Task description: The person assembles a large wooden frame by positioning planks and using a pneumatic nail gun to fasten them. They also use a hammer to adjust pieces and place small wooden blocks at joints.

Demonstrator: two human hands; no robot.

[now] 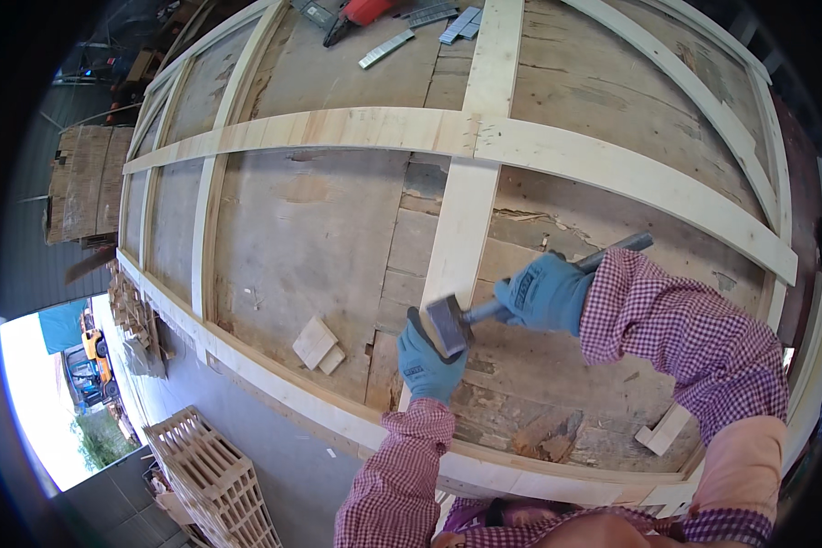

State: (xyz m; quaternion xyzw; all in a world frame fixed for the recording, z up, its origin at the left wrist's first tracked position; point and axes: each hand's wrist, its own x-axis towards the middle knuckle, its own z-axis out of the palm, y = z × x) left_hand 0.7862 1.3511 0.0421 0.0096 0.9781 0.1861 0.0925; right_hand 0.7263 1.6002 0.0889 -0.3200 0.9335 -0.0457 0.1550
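- The right hand, in a blue glove, is clenched around the handle of a metal hammer; the handle's far end sticks out past the checked sleeve.
- The hammer's block head sits just above the left hand, also gloved in blue, which rests on the vertical batten; whether its fingers pinch anything cannot be told.
- 2 small wood offcuts lie on the panel left of the hands, and another offcut lies lower right.
- At the far edge sit a red power tool and strips of staples.
- The work surface is a large plywood panel crossed by pale battens, a horizontal batten among them.
- Beyond its near edge are a grey floor, a stacked pallet and an open doorway with daylight.
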